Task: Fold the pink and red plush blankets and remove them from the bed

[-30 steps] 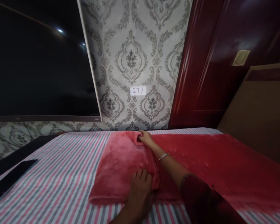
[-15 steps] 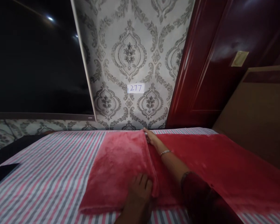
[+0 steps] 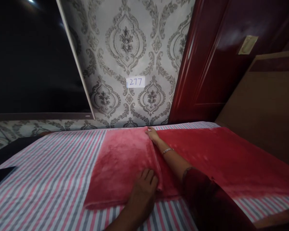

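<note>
Head view: red fleece blanket (image 3: 202, 157) is lying spread across the striped bedsheet (image 3: 45, 173), its left part folded over into a doubled panel. Left hand (image 3: 143, 192) is resting flat, fingers spread, on the near edge of that folded panel, beside the fold line. Right hand (image 3: 153, 134) is reaching to the far end of the fold, fingers pinching the blanket's corner near the patterned wall (image 3: 125, 51). A paper label (image 3: 135, 82) is sticking to the wall above.
</note>
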`<state>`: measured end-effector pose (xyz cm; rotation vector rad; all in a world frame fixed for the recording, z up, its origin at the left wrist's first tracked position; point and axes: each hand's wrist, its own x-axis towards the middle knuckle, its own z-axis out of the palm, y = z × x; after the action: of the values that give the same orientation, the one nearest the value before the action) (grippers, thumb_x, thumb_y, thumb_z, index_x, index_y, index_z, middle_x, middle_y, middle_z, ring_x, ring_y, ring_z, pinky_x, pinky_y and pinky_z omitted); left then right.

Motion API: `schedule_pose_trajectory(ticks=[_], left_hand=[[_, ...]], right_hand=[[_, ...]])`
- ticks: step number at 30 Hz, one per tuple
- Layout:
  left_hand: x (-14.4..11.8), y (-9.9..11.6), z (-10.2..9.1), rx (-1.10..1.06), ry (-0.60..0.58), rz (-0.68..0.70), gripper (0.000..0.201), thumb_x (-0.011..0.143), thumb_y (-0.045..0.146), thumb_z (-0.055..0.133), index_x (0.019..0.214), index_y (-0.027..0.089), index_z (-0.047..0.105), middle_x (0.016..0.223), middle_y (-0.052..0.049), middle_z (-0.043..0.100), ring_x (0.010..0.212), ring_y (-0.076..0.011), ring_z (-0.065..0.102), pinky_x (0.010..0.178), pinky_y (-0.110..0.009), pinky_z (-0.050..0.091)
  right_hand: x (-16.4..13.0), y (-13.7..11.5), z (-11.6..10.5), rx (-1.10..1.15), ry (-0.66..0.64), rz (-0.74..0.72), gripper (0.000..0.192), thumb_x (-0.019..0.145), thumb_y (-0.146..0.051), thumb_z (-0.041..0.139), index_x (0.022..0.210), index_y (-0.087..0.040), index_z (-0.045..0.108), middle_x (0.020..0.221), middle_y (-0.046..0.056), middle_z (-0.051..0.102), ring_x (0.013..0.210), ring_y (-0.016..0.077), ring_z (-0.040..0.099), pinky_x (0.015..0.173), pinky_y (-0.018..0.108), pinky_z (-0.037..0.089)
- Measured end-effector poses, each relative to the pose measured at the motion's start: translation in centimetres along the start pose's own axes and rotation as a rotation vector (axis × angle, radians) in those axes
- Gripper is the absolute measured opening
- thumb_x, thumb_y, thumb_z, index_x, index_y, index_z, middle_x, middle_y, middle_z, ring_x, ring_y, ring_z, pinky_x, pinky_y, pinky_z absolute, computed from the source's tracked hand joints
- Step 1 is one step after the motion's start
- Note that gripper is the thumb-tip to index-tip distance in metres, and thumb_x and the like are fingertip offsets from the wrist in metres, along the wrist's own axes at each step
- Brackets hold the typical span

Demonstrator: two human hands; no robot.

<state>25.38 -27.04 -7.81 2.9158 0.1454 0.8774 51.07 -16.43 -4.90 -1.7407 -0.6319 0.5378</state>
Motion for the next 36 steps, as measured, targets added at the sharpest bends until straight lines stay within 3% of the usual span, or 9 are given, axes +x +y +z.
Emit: schedule_pose_trajectory(ticks=[4,8,16,19,22,25,30,33,36], left_hand=[[-0.1,0.1,0.4,0.013,0.078,0.013,0.038,0.074,-0.001,0.049,0.103,0.017,0.065,0.112,-0.014,0.070,0.104,-0.0285,0.065,0.091,-0.046,0.055],[-0.2,-0.1,0.4,0.052,0.127,0.050,0.042,0.078,0.000,0.048,0.113,0.015,0.064,0.120,-0.016,0.070,0.112,-0.0289,0.064,0.094,-0.046,0.054],[0.0,0.3,-0.4,0.045,0.006,0.083,0.036,0.079,0.001,0.051,0.109,0.014,0.065,0.119,-0.017,0.071,0.114,-0.0302,0.065,0.097,-0.047,0.055],[0.1,1.0,-1.7,-0.087,-0.002,0.080,0.030,0.079,0.011,0.059,0.108,0.015,0.065,0.117,-0.017,0.071,0.112,-0.0310,0.065,0.098,-0.048,0.055],[0.4,1.0,-3.3,-0.186,0.074,0.056,0.021,0.087,0.023,0.058,0.106,0.019,0.066,0.113,-0.014,0.073,0.107,-0.0281,0.068,0.096,-0.046,0.056],[0.9,-1.0,-5.0,-0.048,0.138,-0.084,0.030,0.097,0.025,0.044,0.114,0.018,0.068,0.119,-0.015,0.073,0.111,-0.0280,0.068,0.098,-0.047,0.055],[-0.3,-6.6,-6.7,0.255,-0.146,-0.459,0.059,0.092,0.039,0.054,0.146,0.014,0.053,0.155,-0.021,0.046,0.144,-0.0439,0.039,0.113,-0.066,0.034],[-2.7,-8.5,-6.3,0.300,-0.310,-0.526,0.063,0.091,0.045,0.056,0.149,0.019,0.051,0.161,-0.020,0.036,0.149,-0.0458,0.029,0.114,-0.070,0.027],[-4.3,-8.8,-6.2,0.284,-0.344,-0.530,0.062,0.094,0.049,0.051,0.150,0.023,0.049,0.163,-0.017,0.033,0.150,-0.0431,0.027,0.116,-0.068,0.026]], right_hand=[[-0.4,-0.1,-0.1,-0.059,-0.013,-0.051,0.054,0.086,-0.011,0.062,0.139,-0.017,0.053,0.096,0.002,0.072,0.077,0.0148,0.067,0.076,0.028,0.056],[-0.7,-0.2,-0.3,-0.154,-0.021,-0.088,0.069,0.080,-0.011,0.062,0.147,-0.018,0.046,0.098,0.002,0.073,0.079,0.0163,0.068,0.075,0.027,0.056],[-2.2,-1.2,-1.0,-0.487,0.019,-0.181,0.060,0.087,-0.010,0.052,0.147,-0.013,0.049,0.121,0.013,0.071,0.108,0.0251,0.068,0.095,0.036,0.052],[-3.4,-2.5,-1.0,-0.613,0.038,-0.293,0.059,0.093,-0.015,0.046,0.152,-0.011,0.042,0.145,0.018,0.056,0.133,0.0281,0.052,0.112,0.041,0.041],[-4.8,-3.8,-0.3,-0.721,-0.022,-0.436,0.063,0.097,-0.024,0.046,0.158,-0.014,0.033,0.163,0.014,0.035,0.151,0.0238,0.029,0.122,0.038,0.024],[-6.0,-4.1,0.8,-0.812,-0.112,-0.488,0.065,0.099,-0.035,0.046,0.160,-0.015,0.030,0.167,0.011,0.027,0.154,0.0234,0.019,0.124,0.040,0.017],[-7.4,-1.8,1.6,-0.935,-0.206,-0.408,0.068,0.101,-0.050,0.044,0.158,-0.015,0.033,0.167,0.016,0.025,0.155,0.0314,0.017,0.123,0.052,0.015],[-7.8,-0.3,1.6,-0.979,-0.197,-0.375,0.069,0.102,-0.053,0.039,0.159,-0.016,0.031,0.169,0.014,0.019,0.155,0.0319,0.014,0.122,0.053,0.015],[-7.9,0.3,1.7,-0.989,-0.191,-0.369,0.069,0.102,-0.055,0.036,0.160,-0.018,0.029,0.169,0.012,0.016,0.156,0.0309,0.012,0.122,0.053,0.015]])
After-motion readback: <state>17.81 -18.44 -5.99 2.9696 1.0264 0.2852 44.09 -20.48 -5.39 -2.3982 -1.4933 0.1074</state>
